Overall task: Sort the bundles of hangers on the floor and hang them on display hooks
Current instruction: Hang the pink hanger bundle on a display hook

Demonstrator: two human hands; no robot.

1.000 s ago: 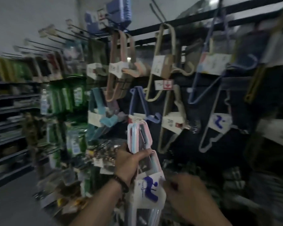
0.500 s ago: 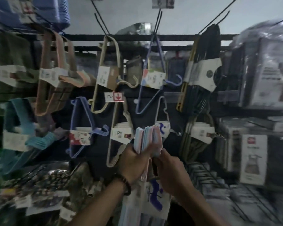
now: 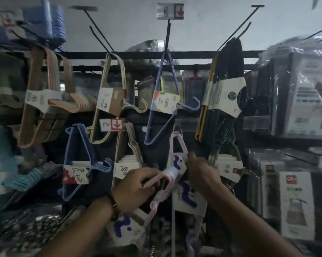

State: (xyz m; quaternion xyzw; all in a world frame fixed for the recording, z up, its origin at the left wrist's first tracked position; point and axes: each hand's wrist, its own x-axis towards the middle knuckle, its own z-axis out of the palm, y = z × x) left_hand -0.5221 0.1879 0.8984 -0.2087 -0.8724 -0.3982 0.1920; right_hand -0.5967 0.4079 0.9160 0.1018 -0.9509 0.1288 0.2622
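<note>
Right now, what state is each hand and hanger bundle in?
left hand: gripping the pink bundle
pink bundle: held tilted, not hooked
right hand: at the hanging pink bundle
hanging pink bundle: on the display
purple bundle: hanging from a hook
black bundle: hanging

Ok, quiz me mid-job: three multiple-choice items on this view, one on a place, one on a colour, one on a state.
1. Where is the price tag marked 12 with a red arrow?
A. Under the cream hanger bundle
B. On the floor
C. On the black hangers

2. What colours are the hangers in the left hand?
A. Black
B. Pink and pale blue
C. Green

3. What is the left hand doing?
A. Hanging open at the side
B. Resting flat on a shelf
C. Closed around a bundle

Answers:
1. A: the price tag sits just below the cream hanger bundle's card.
2. B: the pink and blue bundle shows those colours.
3. C: the left hand has its fingers wrapped round the bundle; the right hand reaches beside it.
</note>
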